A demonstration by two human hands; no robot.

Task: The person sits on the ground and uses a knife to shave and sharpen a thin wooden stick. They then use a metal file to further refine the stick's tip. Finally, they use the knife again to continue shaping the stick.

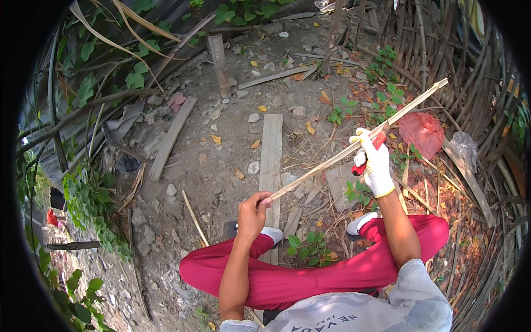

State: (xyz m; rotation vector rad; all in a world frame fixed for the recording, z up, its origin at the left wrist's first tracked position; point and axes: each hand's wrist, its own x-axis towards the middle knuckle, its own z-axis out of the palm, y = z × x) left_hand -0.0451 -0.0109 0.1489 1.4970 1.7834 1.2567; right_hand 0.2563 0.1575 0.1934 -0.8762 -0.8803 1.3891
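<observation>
A long pale strip of split wood or bamboo (321, 167) slants across in front of me, its far end up at the right. My left hand (254, 213), bare, is closed on its near end, pinching it between thumb and fingers. My right hand (371, 163) wears a white knitted glove and is closed around a red-handled tool (378, 140). A short brownish part of that tool rests against the strip just beyond the glove. The tool's exact kind is hard to make out. Gloved fingers also touch the strip, about midway along.
A flat plank (271, 138) lies on the dirt ahead, another plank (172, 138) to its left. An upright post (219, 66) stands further off. Crumpled red plastic (421, 131) and a narrow board (470, 182) lie at the right, before a stick fence (442, 55).
</observation>
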